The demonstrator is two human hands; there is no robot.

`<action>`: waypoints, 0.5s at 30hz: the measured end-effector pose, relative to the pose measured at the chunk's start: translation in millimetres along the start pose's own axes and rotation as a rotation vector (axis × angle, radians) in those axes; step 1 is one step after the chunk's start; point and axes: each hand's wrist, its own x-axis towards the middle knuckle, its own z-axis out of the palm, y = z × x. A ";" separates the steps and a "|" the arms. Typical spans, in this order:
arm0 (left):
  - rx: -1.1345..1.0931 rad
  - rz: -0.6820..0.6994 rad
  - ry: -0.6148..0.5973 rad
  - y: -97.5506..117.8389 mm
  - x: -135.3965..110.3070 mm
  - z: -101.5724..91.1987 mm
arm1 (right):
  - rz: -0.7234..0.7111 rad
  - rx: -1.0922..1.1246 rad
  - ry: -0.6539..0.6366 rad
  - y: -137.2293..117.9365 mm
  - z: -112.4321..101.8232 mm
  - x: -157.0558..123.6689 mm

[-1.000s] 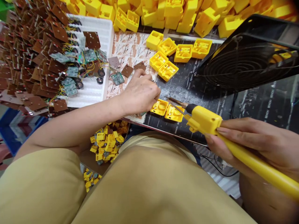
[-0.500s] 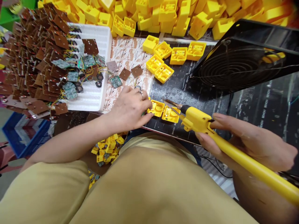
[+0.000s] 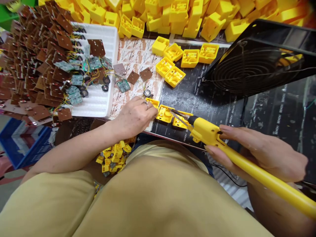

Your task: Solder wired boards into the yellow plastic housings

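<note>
My right hand grips a yellow soldering iron by its handle. The iron's metal tip reaches over two open yellow plastic housings at the near edge of the black mat. My left hand, a ring on one finger, rests with curled fingers against the left housing and pinches something small that I cannot make out. A small round speaker with wires lies just beyond that hand.
A white foam tray at the left holds brown circuit boards, green boards and speakers. Yellow housings are heaped along the back, several more lie on the mat. A black fan leans at right. Small yellow parts sit below the table edge.
My left hand drew back from the boards toward the housings at the near edge. The soldering iron moved left, bringing its tip over the housings.
</note>
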 end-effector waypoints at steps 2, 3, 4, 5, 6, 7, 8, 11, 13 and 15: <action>-0.025 -0.035 0.019 2.5 0.1 0.7 | -0.086 0.047 -0.022 -2.3 -0.3 6.1; -0.035 -0.052 0.033 3.6 0.2 1.5 | -0.121 0.077 -0.031 -3.2 -0.3 9.0; -0.038 -0.062 0.043 4.7 0.3 2.5 | -0.146 0.116 -0.041 -4.0 -0.1 11.7; -0.033 -0.068 0.048 5.6 0.5 3.6 | -0.165 0.153 -0.042 -4.7 0.3 14.3; -0.024 -0.070 0.048 6.4 0.6 4.7 | -0.184 0.176 -0.033 -5.0 1.0 16.7; -0.017 -0.072 0.049 7.0 0.8 5.6 | -0.202 0.185 -0.019 -5.2 2.0 19.1; -0.015 -0.074 0.051 7.4 0.9 6.2 | -0.216 0.184 -0.007 -5.1 3.0 21.3; -0.035 -0.080 0.069 8.0 1.8 6.4 | -0.255 0.161 0.013 -4.4 5.9 27.0; -0.037 -0.076 0.063 7.9 2.5 5.5 | -0.282 0.148 0.008 -5.3 5.9 29.9; -0.021 -0.073 0.039 7.5 3.0 4.8 | -0.278 0.134 -0.019 -8.6 3.5 32.2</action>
